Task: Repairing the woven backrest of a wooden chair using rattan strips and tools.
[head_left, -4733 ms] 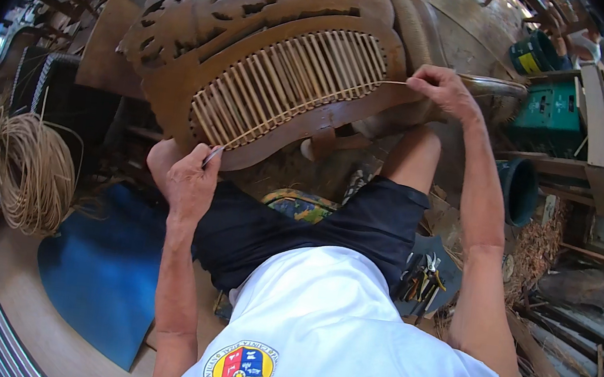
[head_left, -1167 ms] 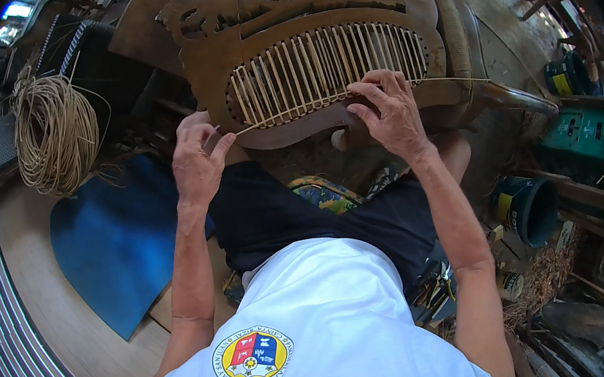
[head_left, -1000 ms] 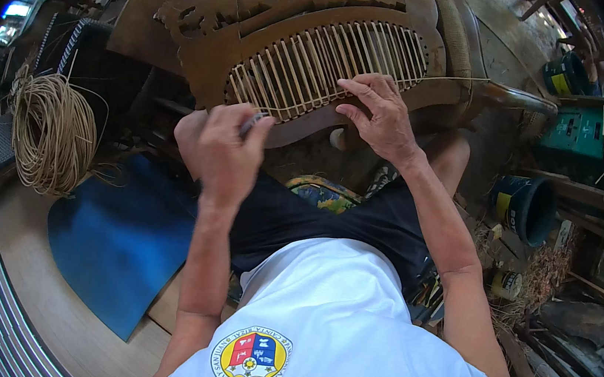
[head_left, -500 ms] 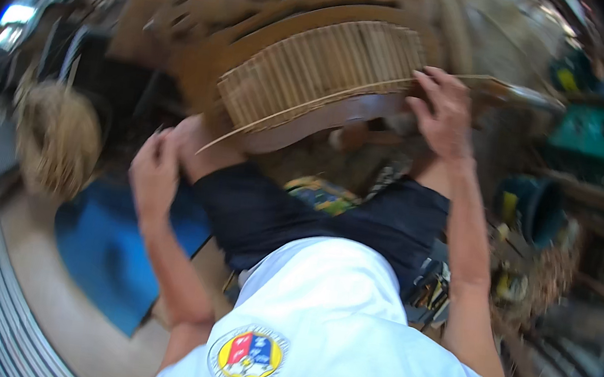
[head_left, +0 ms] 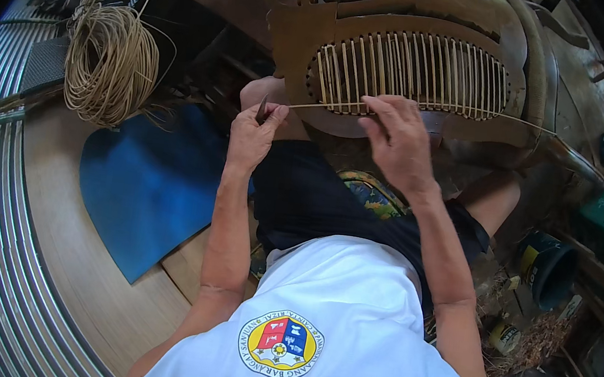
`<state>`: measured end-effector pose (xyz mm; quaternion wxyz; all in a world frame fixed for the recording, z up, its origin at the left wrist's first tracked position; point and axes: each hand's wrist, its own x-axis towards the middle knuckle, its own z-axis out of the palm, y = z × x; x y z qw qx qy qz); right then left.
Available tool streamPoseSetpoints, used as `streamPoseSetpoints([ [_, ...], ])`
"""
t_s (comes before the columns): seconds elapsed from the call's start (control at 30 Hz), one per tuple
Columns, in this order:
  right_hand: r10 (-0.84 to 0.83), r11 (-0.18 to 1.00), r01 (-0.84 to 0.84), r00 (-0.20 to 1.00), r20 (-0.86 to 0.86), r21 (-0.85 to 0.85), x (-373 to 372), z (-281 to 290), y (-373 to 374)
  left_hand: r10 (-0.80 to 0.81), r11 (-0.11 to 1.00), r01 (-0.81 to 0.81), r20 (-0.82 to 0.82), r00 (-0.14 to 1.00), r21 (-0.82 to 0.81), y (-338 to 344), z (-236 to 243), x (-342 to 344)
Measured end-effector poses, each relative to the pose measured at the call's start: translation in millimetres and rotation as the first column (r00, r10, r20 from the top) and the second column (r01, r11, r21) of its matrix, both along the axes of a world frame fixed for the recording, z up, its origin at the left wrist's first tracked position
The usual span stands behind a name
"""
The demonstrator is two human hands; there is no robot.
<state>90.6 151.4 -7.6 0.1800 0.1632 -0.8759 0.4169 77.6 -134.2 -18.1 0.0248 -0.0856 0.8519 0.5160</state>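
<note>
A carved brown wooden chair back (head_left: 288,45) lies across the far side, its oval opening strung with upright strips of pale cane (head_left: 383,64). A long thin cane strand (head_left: 311,105) runs crosswise along the lower edge of the opening and past its right end. My left hand (head_left: 250,138) pinches the strand's left end. A small dark, pointed blade-like piece (head_left: 262,108) shows at the same fingers; its handle, if any, is hidden. Over the strand's middle, my right hand (head_left: 405,144) has its thumb apart from its bent fingers, with the fingertips touching or close above the strand.
At left hangs a coil of cane (head_left: 111,66), above a blue sheet (head_left: 146,186) on a wooden board (head_left: 65,176). Dark buckets (head_left: 547,269) and a green container (head_left: 603,223) stand at right, near a heap of brown fibre scraps (head_left: 549,339).
The view has swung left, so the chair back sits further right. My left hand has come up to the strand's left end. My right hand has shifted from its right part to its middle.
</note>
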Motion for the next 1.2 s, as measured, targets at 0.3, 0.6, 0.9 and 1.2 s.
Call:
streamPoseSetpoints([
  [0.3,0.197,0.979,-0.197,0.98,0.0,0.059,-15.1,10.2,-59.4,-0.057,0.984,0.089,-0.202,0.978,0.152,13.8,50.1,31.2],
  [0.6,0.339,0.94,-0.34,0.94,0.052,0.031,-6.5,39.1,-3.3,-0.044,0.986,0.065,-0.135,0.99,0.156,33.4,60.2,19.3],
  [0.9,0.399,0.533,-0.027,0.889,0.224,-0.846,4.9,-1.4,44.1,-0.087,0.993,0.082,-0.058,0.994,-0.089,87.1,72.7,-26.3],
  [1.2,0.005,0.942,0.093,0.957,0.29,-0.324,-11.4,-5.0,21.7,-0.085,0.995,0.083,-0.029,0.996,-0.064,114.8,35.6,-57.5],
])
